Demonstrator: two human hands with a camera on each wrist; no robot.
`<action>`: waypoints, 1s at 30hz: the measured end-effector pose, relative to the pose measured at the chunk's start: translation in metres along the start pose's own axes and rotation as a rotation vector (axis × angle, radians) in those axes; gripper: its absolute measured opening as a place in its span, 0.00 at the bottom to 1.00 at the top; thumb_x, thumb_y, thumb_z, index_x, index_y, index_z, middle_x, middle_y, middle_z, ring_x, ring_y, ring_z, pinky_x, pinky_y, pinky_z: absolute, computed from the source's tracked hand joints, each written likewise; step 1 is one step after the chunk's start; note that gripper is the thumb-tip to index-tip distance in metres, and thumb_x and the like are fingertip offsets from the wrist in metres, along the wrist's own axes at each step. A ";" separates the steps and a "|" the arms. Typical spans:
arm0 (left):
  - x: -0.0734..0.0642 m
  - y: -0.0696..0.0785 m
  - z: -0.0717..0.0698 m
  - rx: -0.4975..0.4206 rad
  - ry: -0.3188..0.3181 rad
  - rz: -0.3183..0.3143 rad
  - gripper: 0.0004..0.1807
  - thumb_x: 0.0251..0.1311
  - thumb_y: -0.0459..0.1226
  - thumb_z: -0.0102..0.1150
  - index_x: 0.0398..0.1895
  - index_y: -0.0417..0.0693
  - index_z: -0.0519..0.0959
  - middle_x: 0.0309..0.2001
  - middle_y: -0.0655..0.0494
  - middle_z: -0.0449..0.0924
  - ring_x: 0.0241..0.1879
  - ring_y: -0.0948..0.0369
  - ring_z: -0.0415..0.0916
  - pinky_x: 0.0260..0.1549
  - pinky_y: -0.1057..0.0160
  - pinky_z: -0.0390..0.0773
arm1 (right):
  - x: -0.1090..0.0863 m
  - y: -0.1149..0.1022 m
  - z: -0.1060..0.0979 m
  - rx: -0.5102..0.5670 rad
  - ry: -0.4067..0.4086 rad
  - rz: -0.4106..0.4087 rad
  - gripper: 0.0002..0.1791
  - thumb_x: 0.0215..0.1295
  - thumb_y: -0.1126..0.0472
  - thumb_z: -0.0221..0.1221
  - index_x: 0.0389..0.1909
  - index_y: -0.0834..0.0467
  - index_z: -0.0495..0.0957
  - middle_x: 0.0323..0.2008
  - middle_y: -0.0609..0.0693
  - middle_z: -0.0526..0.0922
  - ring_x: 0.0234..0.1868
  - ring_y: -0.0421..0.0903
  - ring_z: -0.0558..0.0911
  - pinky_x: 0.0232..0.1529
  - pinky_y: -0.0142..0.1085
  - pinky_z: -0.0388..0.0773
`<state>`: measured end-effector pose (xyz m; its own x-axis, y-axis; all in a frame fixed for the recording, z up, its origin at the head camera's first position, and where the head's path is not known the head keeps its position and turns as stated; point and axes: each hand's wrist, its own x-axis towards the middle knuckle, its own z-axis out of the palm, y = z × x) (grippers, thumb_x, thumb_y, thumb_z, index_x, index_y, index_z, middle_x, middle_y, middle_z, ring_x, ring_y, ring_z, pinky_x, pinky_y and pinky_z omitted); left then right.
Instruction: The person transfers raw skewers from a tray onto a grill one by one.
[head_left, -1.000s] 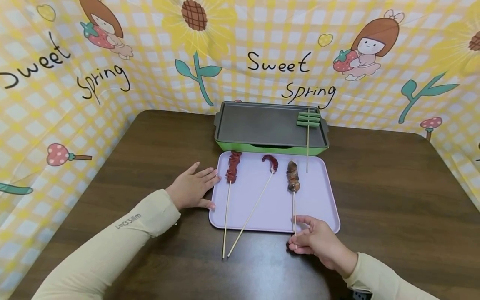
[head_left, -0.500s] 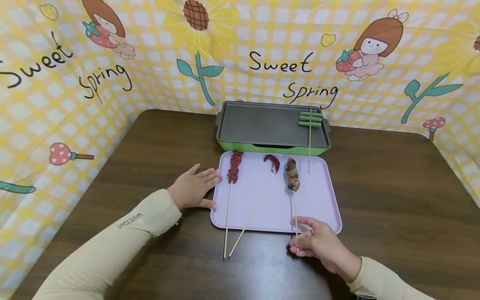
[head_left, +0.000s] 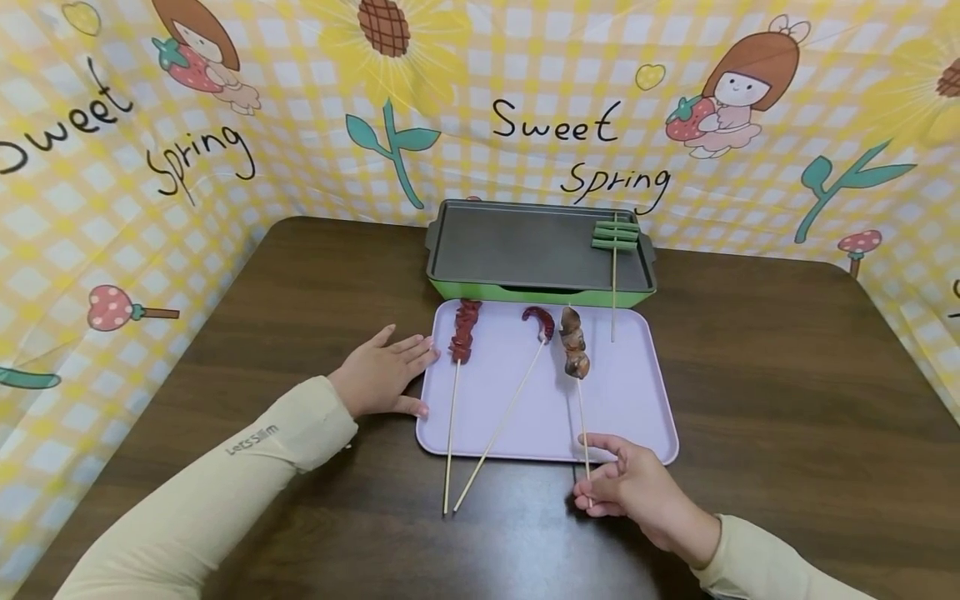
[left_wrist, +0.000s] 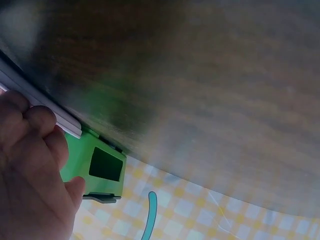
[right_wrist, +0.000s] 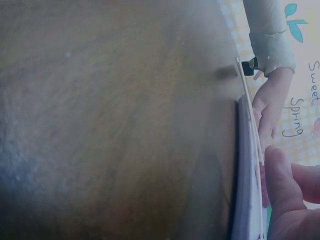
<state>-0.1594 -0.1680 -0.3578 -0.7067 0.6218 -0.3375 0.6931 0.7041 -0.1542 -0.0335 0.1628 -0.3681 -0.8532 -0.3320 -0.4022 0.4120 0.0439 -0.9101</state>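
My right hand (head_left: pixel 633 492) pinches the stick end of a skewer (head_left: pixel 574 350) threaded with brownish, mushroom-like pieces, which is raised over the right part of a lavender tray (head_left: pixel 637 417). My left hand (head_left: pixel 386 375) lies with fingers spread, fingertips at the tray's left edge. Also on the tray are a skewer of folded dark-red meat (head_left: pixel 464 332) at left and a skewer with a curled red shrimp-like piece (head_left: pixel 542 325) in the middle. Their sticks poke out over the near rim. In the left wrist view the left hand (left_wrist: pixel 37 160) shows beside the tray rim.
Behind the tray stands a green grill with a dark flat plate (head_left: pixel 517 250). A skewer of green vegetable pieces (head_left: pixel 615 235) lies at its right end, its stick reaching out over the tray. Patterned cloth (head_left: pixel 465 67) hangs behind the dark wooden table (head_left: pixel 787 375).
The brown skewer in my right hand has lifted a little and its food end has swung left, toward the shrimp-like skewer. My left hand has stayed at the tray's edge.
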 end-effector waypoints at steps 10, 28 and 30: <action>0.001 0.000 0.000 -0.020 -0.028 0.008 0.47 0.59 0.64 0.48 0.71 0.40 0.60 0.72 0.45 0.56 0.71 0.51 0.52 0.68 0.45 0.48 | -0.005 -0.010 0.002 0.001 -0.020 -0.038 0.37 0.59 0.79 0.55 0.66 0.79 0.47 0.26 0.52 0.83 0.26 0.42 0.84 0.30 0.32 0.81; 0.000 0.000 0.002 -0.015 0.002 0.024 0.47 0.59 0.64 0.48 0.71 0.38 0.61 0.71 0.42 0.57 0.70 0.51 0.57 0.68 0.48 0.51 | 0.010 -0.035 0.005 0.038 0.000 -0.090 0.38 0.59 0.79 0.53 0.68 0.76 0.47 0.25 0.50 0.83 0.27 0.41 0.84 0.32 0.31 0.81; 0.000 0.000 0.002 0.003 0.013 0.029 0.47 0.59 0.64 0.48 0.70 0.38 0.61 0.71 0.42 0.57 0.69 0.51 0.58 0.67 0.48 0.52 | 0.011 -0.037 0.004 0.040 0.007 -0.100 0.37 0.58 0.80 0.53 0.68 0.76 0.47 0.24 0.49 0.83 0.27 0.40 0.84 0.32 0.31 0.81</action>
<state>-0.1585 -0.1686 -0.3594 -0.6880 0.6464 -0.3299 0.7139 0.6846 -0.1475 -0.0572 0.1532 -0.3381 -0.8929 -0.3261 -0.3105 0.3371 -0.0270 -0.9411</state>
